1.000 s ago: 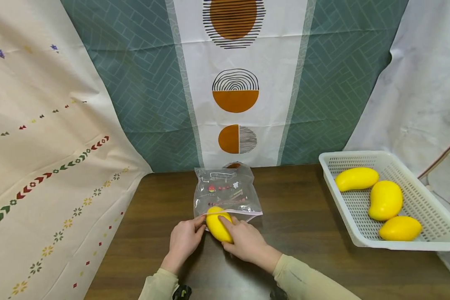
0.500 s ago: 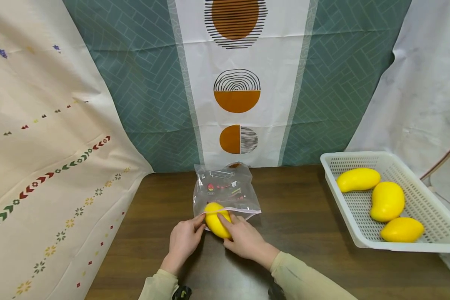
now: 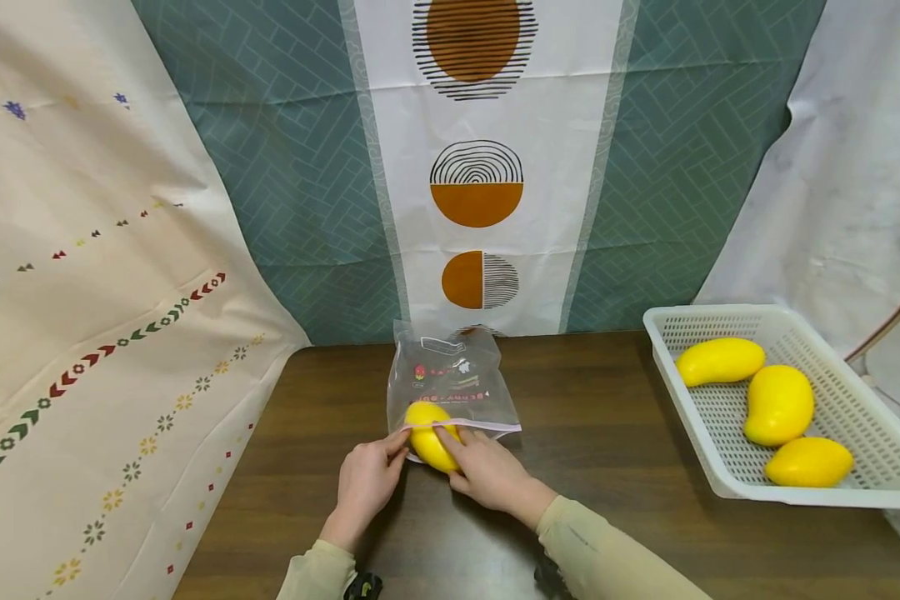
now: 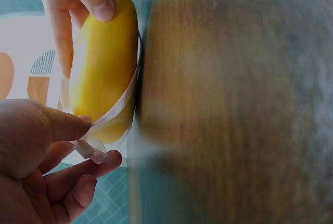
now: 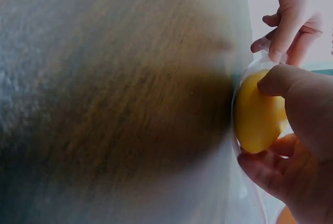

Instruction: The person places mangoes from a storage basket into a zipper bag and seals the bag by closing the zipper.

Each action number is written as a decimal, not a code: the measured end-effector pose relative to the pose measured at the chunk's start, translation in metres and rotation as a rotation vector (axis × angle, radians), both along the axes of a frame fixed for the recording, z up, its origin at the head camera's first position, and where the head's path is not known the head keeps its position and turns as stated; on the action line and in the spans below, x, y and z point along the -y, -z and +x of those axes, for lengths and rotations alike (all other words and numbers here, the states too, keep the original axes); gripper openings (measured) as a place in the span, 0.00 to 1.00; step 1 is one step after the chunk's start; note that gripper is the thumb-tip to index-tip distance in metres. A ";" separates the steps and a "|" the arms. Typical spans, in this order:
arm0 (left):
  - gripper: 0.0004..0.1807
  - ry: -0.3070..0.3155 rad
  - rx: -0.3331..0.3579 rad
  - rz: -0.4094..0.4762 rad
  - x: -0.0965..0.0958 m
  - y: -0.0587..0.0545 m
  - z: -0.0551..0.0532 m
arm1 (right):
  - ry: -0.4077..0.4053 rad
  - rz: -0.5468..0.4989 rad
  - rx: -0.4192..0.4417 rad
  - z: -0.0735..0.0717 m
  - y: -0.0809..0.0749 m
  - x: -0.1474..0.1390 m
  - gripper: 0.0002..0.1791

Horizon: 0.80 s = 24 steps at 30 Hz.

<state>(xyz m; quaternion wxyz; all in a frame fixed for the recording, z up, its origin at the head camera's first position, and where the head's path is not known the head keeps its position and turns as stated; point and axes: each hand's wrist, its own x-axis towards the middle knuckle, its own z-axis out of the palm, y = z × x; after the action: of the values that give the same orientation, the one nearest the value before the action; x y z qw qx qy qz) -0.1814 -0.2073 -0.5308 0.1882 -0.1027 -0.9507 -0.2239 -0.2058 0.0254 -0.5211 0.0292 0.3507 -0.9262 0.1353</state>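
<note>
A yellow mango point(image 3: 433, 452) lies at the mouth of a clear zip bag point(image 3: 450, 375), its far end inside and its near end sticking out. My right hand point(image 3: 492, 477) grips the mango from the right, thumb on its near end in the right wrist view. The left hand point(image 3: 367, 477) pinches the left corner of the bag's mouth between thumb and fingers. In the left wrist view, the bag's pale rim point(image 4: 118, 104) runs around the mango point(image 4: 106, 60). Some right fingers are hidden behind the fruit and the bag's edge.
A white perforated basket point(image 3: 682, 429) on the right holds three more mangoes point(image 3: 780, 406). The brown wooden table point(image 3: 585, 400) meets a patterned cloth point(image 3: 472, 275) at the back. Another cloth point(image 3: 120, 375) hangs along the left side.
The mango has slid forward, farther into the bag, pushed by my right hand. The bag's far end has risen a little. My left hand keeps its pinch on the corner.
</note>
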 end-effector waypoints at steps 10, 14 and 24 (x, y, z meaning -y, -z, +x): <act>0.22 -0.001 0.012 0.010 0.003 0.002 -0.001 | -0.043 0.028 -0.053 -0.005 0.003 0.000 0.40; 0.22 -0.002 0.001 0.001 0.003 0.001 0.000 | -0.074 -0.004 0.018 -0.011 0.004 -0.003 0.39; 0.20 0.003 -0.052 0.021 0.005 0.000 0.001 | -0.082 0.013 -0.024 -0.016 0.002 0.000 0.37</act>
<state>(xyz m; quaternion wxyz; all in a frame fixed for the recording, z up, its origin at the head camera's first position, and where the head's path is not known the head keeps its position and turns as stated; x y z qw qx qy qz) -0.1805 -0.2123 -0.5308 0.2134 -0.1080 -0.9430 -0.2313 -0.2216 0.0258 -0.5236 0.0324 0.3900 -0.9116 0.1262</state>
